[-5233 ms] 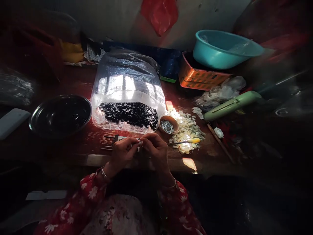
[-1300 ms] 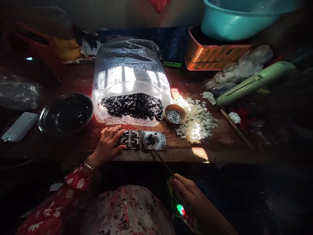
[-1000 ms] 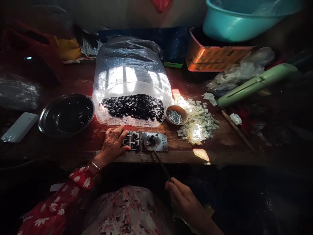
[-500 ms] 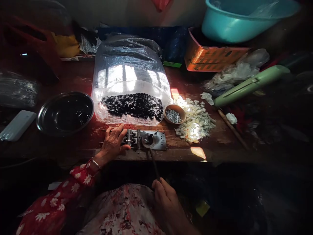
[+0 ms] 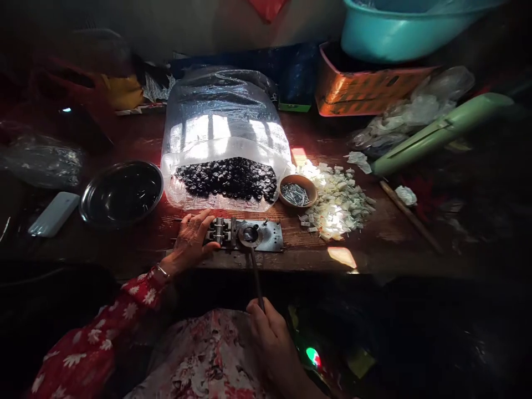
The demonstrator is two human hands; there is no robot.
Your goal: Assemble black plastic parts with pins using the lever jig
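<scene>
My left hand [image 5: 192, 241] lies over the left end of a small metal fixture [image 5: 271, 237] at the table's near edge. Its fingers are stretched out, with the thumb along the near side. On the fixture are a roller-like part [image 5: 219, 231] and a round pivot [image 5: 250, 235]. From the pivot a dark lever [image 5: 256, 277] points toward me over the edge. My right hand [image 5: 270, 332] is closed around the lever's near end. Whether a small piece sits inside the fixture, I cannot tell.
Behind the fixture, a clear plastic bag [image 5: 233, 100] holds small black round parts [image 5: 228, 178]. Right of it are a bowl of metal pins [image 5: 295, 194] and a pile of whitish plastic pieces [image 5: 343, 202]. A steel basin [image 5: 120, 194] stands left; a stick [image 5: 409, 216] lies right.
My right hand has swung the lever's near end a little to the left. My left hand stays on the fixture. The view has shifted slightly, and a green-red light now shows below the table.
</scene>
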